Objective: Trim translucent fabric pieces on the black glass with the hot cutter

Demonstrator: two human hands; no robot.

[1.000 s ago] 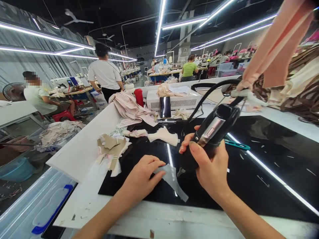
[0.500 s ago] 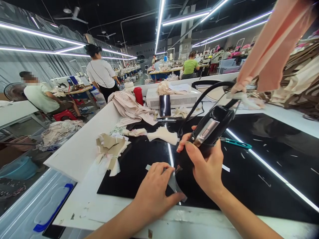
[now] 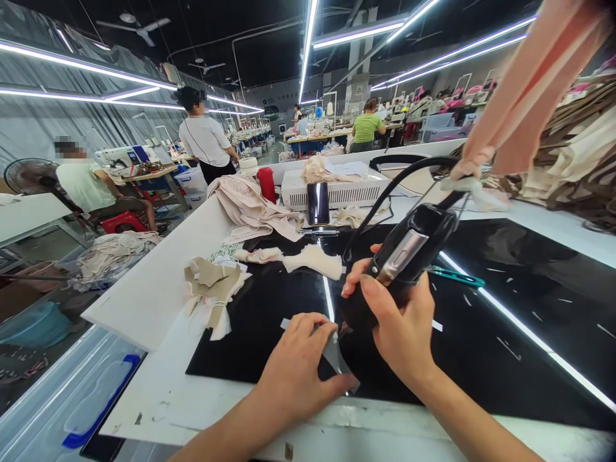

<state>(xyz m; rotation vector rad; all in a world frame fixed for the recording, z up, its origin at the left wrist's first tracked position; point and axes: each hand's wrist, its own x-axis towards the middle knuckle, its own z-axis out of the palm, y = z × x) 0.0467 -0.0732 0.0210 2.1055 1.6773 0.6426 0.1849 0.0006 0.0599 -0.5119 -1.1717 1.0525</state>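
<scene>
My right hand (image 3: 404,330) is wrapped round a black corded handheld tool (image 3: 409,244) with a silver switch plate. The tool is tilted, and its lower end lies close to my left fingertips, partly hidden by my hand. A pink cloth strip (image 3: 524,102) hangs from above and is knotted at the tool's upper end by its cable. My left hand (image 3: 298,362) is closed with thumb and fingers round a thin translucent strip (image 3: 335,356), low over the glossy black board (image 3: 250,359). Right of the tool lie teal-handled snips (image 3: 459,276).
Tan and cream fabric pieces (image 3: 216,282) lie left on the board's edge, with a cream piece (image 3: 312,260) further in. A phone (image 3: 318,204) leans against a white vented box (image 3: 346,192). Small white scraps dot the board's right. Other people work in the background.
The view has shifted slightly. Both hands keep nearly the same place and hold on the tool and the strip. The seated and standing people at left appear a little further right.
</scene>
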